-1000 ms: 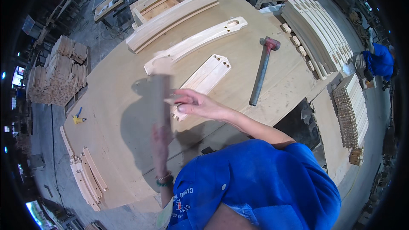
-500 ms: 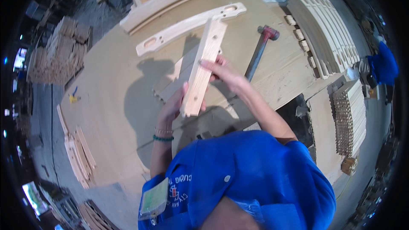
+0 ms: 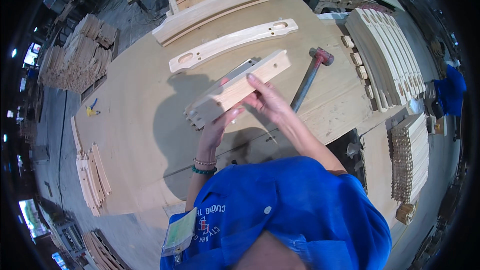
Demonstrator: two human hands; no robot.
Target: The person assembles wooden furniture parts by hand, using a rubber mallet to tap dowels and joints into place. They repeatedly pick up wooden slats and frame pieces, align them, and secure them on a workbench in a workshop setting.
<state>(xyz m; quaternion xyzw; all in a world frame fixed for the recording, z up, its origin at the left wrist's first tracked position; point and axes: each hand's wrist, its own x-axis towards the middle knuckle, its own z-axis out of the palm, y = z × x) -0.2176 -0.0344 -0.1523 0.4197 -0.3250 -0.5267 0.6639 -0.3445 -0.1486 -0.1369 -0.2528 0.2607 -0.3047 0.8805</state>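
Observation:
A pale wooden rail (image 3: 245, 84) with small round holes is held above the worktable (image 3: 130, 135), slanting up to the right. My left hand (image 3: 220, 122) grips its lower left part from below, fingers partly hidden behind it. Nearer the middle, my right hand (image 3: 265, 101) has its thumb on the rail's face and its fingers underneath. Other wood (image 3: 194, 118), with pegs at its end, shows just beyond and below the rail, mostly covered by it. Past my hands lies a curved rail (image 3: 232, 45) with oval slots. To the right rests a hammer (image 3: 307, 79) with a red head.
A wooden frame assembly (image 3: 212, 12) stands at the table's far side. Stacked slotted curved rails (image 3: 385, 52) are at far right, with more stacked pieces (image 3: 410, 157) nearer. Thin strips (image 3: 92, 180) and a small yellow tool (image 3: 91, 108) lie left. A person in blue (image 3: 448, 90) is at the right edge.
The rail in my hands has swung from a steep, nearly upright slant to a flatter one, its far end now farther right. The whole view has shifted slightly.

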